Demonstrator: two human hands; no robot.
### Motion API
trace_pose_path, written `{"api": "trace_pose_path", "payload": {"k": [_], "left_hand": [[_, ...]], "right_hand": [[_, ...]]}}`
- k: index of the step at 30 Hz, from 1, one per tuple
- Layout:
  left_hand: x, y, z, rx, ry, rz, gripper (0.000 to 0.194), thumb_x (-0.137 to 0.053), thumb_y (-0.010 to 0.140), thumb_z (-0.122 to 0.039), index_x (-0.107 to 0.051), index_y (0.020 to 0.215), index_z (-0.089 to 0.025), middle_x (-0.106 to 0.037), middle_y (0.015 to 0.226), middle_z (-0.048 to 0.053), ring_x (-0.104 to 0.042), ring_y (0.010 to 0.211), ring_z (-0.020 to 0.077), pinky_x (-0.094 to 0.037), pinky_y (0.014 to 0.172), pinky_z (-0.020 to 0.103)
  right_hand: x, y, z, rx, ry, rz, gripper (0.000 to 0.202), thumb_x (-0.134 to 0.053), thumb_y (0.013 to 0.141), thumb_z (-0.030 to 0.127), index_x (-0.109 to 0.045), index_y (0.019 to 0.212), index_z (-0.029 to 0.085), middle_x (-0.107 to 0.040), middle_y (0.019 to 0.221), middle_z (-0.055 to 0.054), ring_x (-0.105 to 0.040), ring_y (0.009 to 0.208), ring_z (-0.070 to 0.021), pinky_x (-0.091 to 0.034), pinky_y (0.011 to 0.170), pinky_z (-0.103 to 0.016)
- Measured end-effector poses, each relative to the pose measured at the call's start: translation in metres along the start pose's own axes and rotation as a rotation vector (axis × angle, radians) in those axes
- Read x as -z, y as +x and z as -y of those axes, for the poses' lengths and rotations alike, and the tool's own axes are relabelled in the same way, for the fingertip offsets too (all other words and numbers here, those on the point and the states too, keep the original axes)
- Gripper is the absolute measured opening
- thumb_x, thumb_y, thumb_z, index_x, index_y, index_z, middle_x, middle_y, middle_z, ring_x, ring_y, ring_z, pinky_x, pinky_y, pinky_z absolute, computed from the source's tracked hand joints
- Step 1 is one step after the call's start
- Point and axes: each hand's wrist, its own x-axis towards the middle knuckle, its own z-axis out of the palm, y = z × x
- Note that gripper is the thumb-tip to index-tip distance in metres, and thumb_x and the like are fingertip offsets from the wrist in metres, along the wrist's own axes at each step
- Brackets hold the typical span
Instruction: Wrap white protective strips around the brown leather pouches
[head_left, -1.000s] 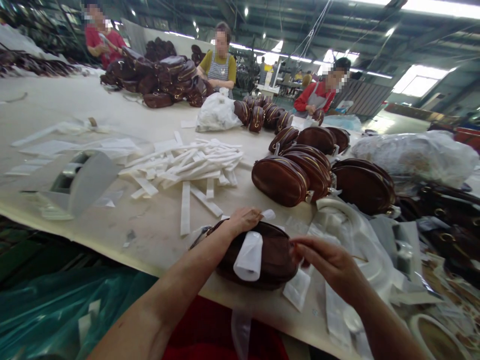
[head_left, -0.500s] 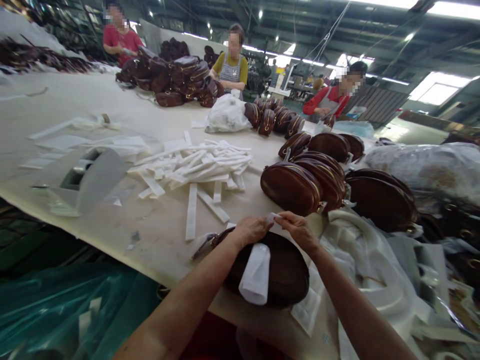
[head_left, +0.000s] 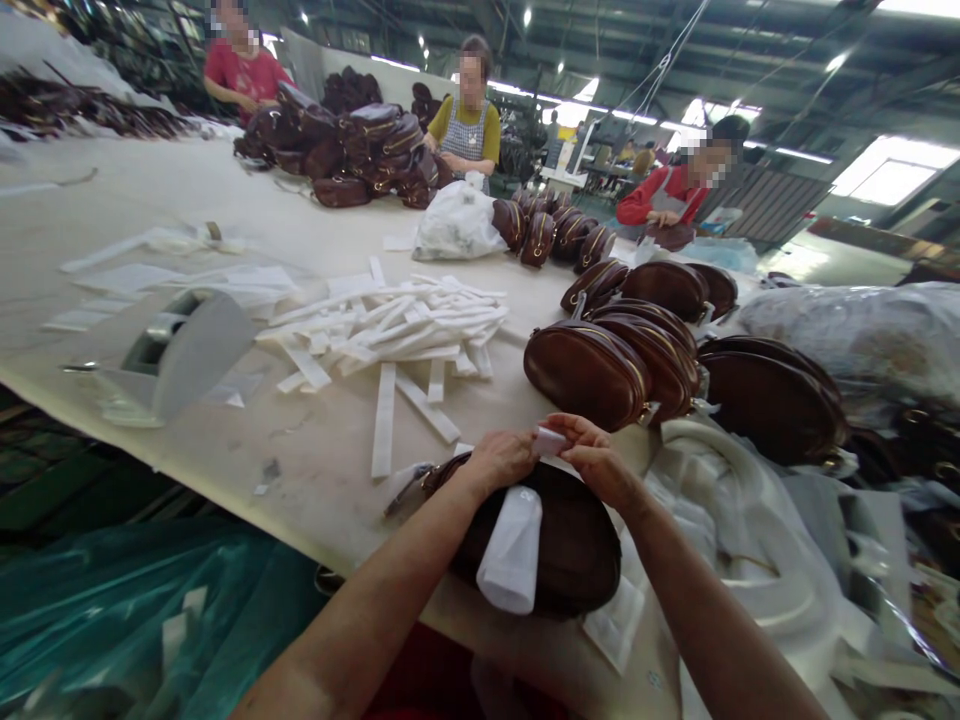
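A dark brown handbag (head_left: 577,555) lies at the table's near edge, below my two hands. Across its front hangs a white wrapping strip (head_left: 510,550), curled into a loose tube at the lower end. At the bag's upper edge, my left hand (head_left: 504,460) is closed, with its fingertips at one side of a small white strip (head_left: 549,441). My right hand (head_left: 590,452) pinches the other side of that piece between thumb and fingers. Whether the small piece joins the curled strip is hidden by my left hand.
Loose white strips (head_left: 405,320) are heaped left of centre, beyond a tape dispenser (head_left: 154,345). Finished-looking brown bags (head_left: 585,370) stand just ahead on the right. White wrapping sheet (head_left: 742,520) bunches beside my right arm. Three people work across the table (head_left: 315,480).
My right fingers have curled and shifted slightly, and more of the small white strip shows between my hands. My left hand and the bag have barely moved.
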Motion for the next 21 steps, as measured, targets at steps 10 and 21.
{"api": "trace_pose_path", "payload": {"k": [10,21], "left_hand": [[-0.001,-0.002,-0.003,0.048,0.032,-0.029,0.026,-0.033,0.092,-0.02,-0.053,0.107,-0.012,-0.066,0.1,0.016,-0.064,0.098,0.0261,-0.049,0.082,0.035],[-0.001,-0.002,0.0,0.18,-0.047,-0.155,0.028,-0.031,0.095,-0.022,-0.053,0.109,-0.012,-0.068,0.094,0.015,-0.066,0.092,0.0239,-0.048,0.075,0.031]], "right_hand": [[-0.01,0.002,-0.007,0.093,-0.234,-0.235,0.037,-0.078,0.054,0.039,-0.066,0.082,0.019,-0.069,0.078,-0.001,-0.065,0.073,-0.0167,-0.053,0.071,-0.031],[-0.027,-0.021,-0.001,0.501,-0.844,-0.263,0.019,-0.054,0.072,0.018,-0.072,0.075,0.023,-0.067,0.079,-0.004,-0.06,0.078,-0.0191,-0.048,0.074,-0.031]]}}
